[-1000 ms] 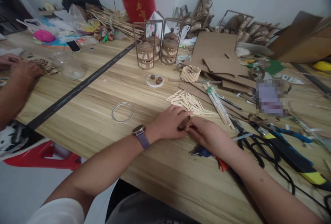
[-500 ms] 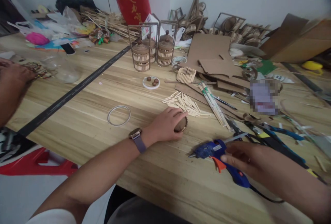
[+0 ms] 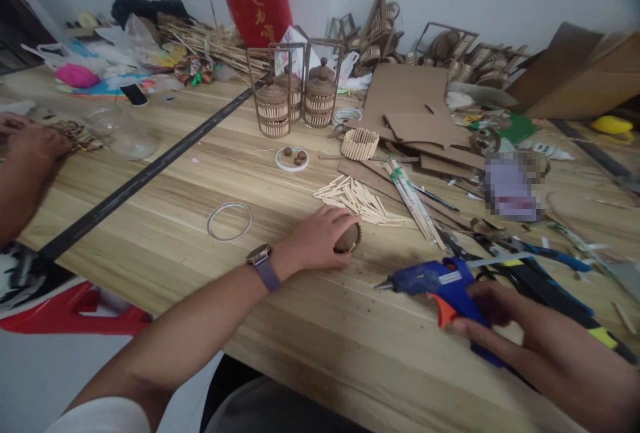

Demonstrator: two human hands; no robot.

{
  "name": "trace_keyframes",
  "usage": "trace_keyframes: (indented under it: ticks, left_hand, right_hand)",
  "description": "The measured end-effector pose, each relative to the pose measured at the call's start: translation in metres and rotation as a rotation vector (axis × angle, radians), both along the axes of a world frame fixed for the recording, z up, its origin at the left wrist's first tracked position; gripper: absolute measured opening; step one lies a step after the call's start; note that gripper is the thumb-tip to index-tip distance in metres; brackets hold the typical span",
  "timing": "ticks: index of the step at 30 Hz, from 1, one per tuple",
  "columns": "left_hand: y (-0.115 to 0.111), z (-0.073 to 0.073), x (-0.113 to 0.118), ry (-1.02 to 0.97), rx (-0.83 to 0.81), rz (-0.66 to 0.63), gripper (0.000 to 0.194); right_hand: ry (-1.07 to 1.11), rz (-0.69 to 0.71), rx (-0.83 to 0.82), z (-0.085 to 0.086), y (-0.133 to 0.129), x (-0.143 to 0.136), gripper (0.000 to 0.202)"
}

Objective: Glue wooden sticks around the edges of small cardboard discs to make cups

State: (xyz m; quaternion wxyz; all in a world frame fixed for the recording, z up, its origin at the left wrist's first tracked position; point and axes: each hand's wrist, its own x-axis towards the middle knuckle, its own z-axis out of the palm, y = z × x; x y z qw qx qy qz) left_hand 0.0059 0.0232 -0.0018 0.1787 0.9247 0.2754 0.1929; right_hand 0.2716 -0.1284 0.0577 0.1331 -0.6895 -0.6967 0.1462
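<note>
My left hand (image 3: 325, 236) curves its thumb and fingers around a small round brown piece with a ridged edge (image 3: 349, 240), resting on the table. Part of that piece is hidden under the palm. In my right hand (image 3: 510, 330) is a blue glue gun (image 3: 435, 280) with an orange trigger, its nozzle pointing left and a glue stick jutting from its back. Just beyond my left hand lies a loose heap of short wooden sticks (image 3: 357, 200). A ring of upright sticks (image 3: 360, 144) stands farther back.
Left of my hand lies a white ring (image 3: 229, 222); another white ring (image 3: 293, 159) has brown beads in it. Lidded stick baskets (image 3: 273, 110) stand behind. Cardboard (image 3: 407, 96) and pliers (image 3: 555, 256) lie right. Another person's hand (image 3: 35, 143) works at the far left.
My right hand has lifted the glue gun off the table and gripped its handle, shifting it slightly right. My left hand stays around the brown piece almost unmoved.
</note>
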Motion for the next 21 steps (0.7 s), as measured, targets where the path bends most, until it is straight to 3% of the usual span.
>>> trace_keyframes:
  ticks: [3, 5, 8, 10, 14, 21]
  left_hand:
    - [0.0, 0.0, 0.0, 0.006, -0.006, -0.002, 0.062]
    - [0.0, 0.0, -0.001, 0.004, -0.013, -0.001, 0.062]
    - [0.0, 0.002, -0.001, -0.005, -0.021, -0.001, 0.061]
    - [0.0, 0.002, -0.002, -0.011, -0.026, -0.004, 0.061]
    - [0.001, 0.003, -0.001, -0.018, -0.034, -0.01, 0.063]
    - [0.002, 0.002, -0.001, -0.014, -0.035, -0.023, 0.065]
  right_hand:
    - [0.282, -0.152, 0.124, 0.005, 0.007, -0.001, 0.028]
    - [0.452, -0.259, 0.128, -0.001, 0.016, -0.008, 0.031]
    - [0.745, -0.263, 0.054, -0.019, 0.029, -0.021, 0.035]
    - [0.828, -0.212, -0.008, -0.03, 0.035, -0.027, 0.037]
    - [0.691, -0.195, -0.05, -0.039, 0.034, -0.032, 0.041]
    - [0.388, 0.04, 0.005, -0.043, 0.029, -0.037, 0.04]
